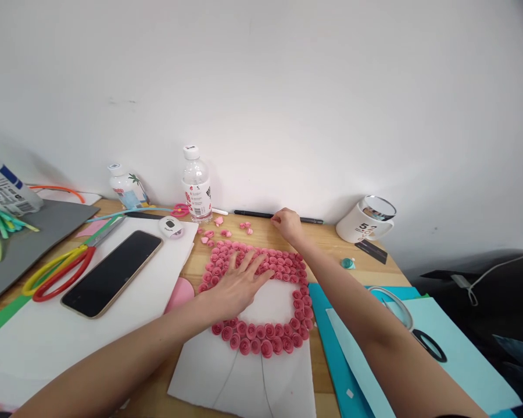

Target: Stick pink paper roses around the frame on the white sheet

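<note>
A ring of small pink paper roses (261, 342) is laid out on a white sheet (248, 377) on the wooden desk. My left hand (237, 281) lies flat on the top left of the ring, fingers spread. My right hand (287, 223) reaches to the back of the desk near the wall, fingers curled beside a black pen (253, 214). What it holds, if anything, I cannot make out. Loose pink roses (224, 232) lie scattered just behind the ring.
A black phone (113, 271) and red-and-yellow scissors (63, 270) rest on white paper at left. Two bottles (197, 184) stand by the wall. A white mug (364, 222) sits at back right. Teal paper (440, 342) and black-handled scissors (418, 331) lie at right.
</note>
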Available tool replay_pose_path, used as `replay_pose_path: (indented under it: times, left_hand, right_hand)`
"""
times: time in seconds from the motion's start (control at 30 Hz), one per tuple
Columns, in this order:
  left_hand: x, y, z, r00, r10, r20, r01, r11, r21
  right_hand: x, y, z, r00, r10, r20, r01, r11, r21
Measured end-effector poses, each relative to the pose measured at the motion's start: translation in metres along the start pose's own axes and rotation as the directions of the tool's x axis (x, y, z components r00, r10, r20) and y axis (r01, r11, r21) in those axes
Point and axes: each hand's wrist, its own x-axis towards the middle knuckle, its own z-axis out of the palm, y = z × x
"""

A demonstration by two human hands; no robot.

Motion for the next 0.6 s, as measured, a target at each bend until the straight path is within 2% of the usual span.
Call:
replay_pose_path:
  times: [0.13,0.27,0.37,0.43,0.5,0.6]
  left_hand:
    - [0.000,0.000,-0.001,1.000,-0.009,-0.010,0.008,1.000,-0.017]
    - [0.000,0.000,-0.003,1.000,-0.010,-0.005,0.010,0.999,-0.038]
    - [0.001,0.000,-0.003,1.000,-0.017,0.002,0.017,0.998,-0.056]
    - [0.002,0.001,-0.002,1.000,-0.016,0.001,0.017,0.998,-0.056]
    - [0.002,0.001,-0.001,1.000,-0.013,-0.001,0.013,0.999,-0.045]
    - [0.002,0.002,-0.001,1.000,-0.005,0.010,0.006,0.999,-0.032]
  right_hand:
    - [-0.018,-0.004,-0.016,1.000,-0.024,-0.002,0.024,0.998,0.066]
    - [-0.063,-0.008,-0.053,0.986,-0.164,0.005,0.152,0.927,0.343]
    - [-0.105,-0.011,-0.083,0.968,-0.208,0.144,0.129,0.896,0.425]
    - [-0.129,-0.010,-0.096,0.938,-0.227,0.262,0.094,0.895,0.437]
    - [-0.147,-0.007,-0.100,0.918,-0.230,0.322,0.076,0.901,0.426]
    - [-0.162,-0.001,-0.094,0.932,-0.219,0.288,0.088,0.910,0.406]
